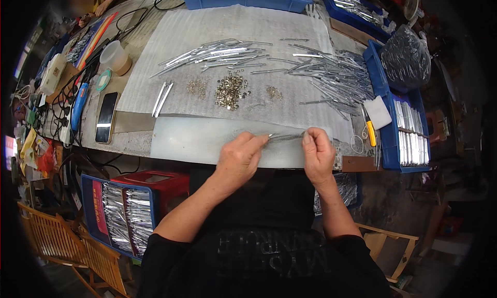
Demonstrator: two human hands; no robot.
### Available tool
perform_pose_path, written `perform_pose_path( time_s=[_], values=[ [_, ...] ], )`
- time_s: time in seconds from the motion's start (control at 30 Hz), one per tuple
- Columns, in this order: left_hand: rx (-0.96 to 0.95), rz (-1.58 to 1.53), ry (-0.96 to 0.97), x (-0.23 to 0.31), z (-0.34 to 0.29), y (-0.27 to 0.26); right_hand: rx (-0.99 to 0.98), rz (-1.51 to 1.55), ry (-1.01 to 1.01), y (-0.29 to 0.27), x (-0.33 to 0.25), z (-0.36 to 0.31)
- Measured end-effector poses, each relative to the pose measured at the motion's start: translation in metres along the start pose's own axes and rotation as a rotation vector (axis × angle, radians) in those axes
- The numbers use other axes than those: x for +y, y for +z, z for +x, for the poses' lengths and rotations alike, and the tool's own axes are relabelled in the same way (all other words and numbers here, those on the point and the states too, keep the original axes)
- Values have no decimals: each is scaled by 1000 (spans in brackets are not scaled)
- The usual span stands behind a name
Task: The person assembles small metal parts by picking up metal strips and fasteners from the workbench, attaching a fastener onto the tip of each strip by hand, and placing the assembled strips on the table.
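Note:
My left hand [240, 155] is closed in a pinch above a pale work mat [191, 140], with a small silvery tip showing at its fingertips. My right hand [318, 153] is level with it, thumb and forefinger pressed together; whatever they hold is too small to make out. Dark smudges mark the mat between the hands. Beyond them, on a white foam sheet [171, 34], lies a pile of small brassy metal parts [230, 91] between two smaller heaps. Slim silver metal strips [217, 54] lie behind these, and more silver strips [336, 80] spread to the right.
Two silver strips [162, 98] lie apart at left, near a phone [106, 117] and a plastic cup [115, 58]. A yellow-handled tool [370, 133] and white pad [378, 113] lie right, beside a blue bin [401, 161]. Below left stands a crate [90, 215] of silver strips.

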State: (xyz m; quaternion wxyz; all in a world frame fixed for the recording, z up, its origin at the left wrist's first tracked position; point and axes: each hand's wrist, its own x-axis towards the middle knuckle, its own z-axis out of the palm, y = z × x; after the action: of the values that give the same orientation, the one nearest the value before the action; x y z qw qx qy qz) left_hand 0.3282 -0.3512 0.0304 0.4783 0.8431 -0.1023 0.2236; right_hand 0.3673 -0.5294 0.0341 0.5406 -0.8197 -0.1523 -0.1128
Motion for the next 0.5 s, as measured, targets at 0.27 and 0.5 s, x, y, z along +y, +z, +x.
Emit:
perform_pose_path(
  time_s=[0.27,0.5],
  values=[
    [-370,383,252,-8,3,-32,64,16,27,-16,24,-7],
    [-630,412,417,-1,32,5,129,142,82,-9,24,-7]
  ],
)
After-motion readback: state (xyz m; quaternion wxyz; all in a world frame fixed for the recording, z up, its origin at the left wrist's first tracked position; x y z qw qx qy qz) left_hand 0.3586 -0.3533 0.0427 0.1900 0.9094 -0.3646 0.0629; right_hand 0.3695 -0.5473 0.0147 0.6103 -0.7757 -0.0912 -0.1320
